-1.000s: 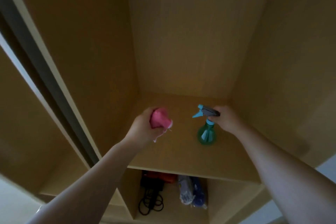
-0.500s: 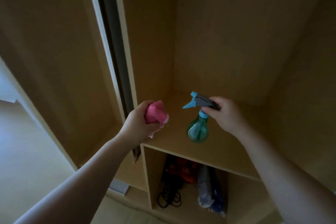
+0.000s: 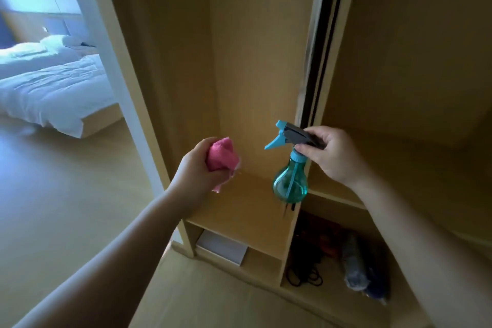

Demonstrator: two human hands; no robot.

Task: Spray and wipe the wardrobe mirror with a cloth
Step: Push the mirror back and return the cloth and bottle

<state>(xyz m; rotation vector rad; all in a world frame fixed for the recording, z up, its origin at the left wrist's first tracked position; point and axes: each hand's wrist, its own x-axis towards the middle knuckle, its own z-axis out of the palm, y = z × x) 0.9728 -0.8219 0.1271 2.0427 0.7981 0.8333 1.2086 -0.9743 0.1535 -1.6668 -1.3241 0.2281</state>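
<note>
Holding both tools raised, seemingly ready: left hand [image 3: 198, 170] clenches the bunched pink cloth [image 3: 221, 154], right hand [image 3: 332, 157] grips the spray bottle [image 3: 290, 184] by its head, above the wardrobe shelf [image 3: 245, 208]. No mirror plainly visible.

pink cloth [image 3: 222, 153], teal spray bottle [image 3: 290, 184], white bed [image 3: 53, 88]

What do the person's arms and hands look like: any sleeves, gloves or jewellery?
The left arm and right arm show no sleeves up to the picture's edge. The left hand and right hand wear no gloves, watch or bracelet; no ring shows.
</note>
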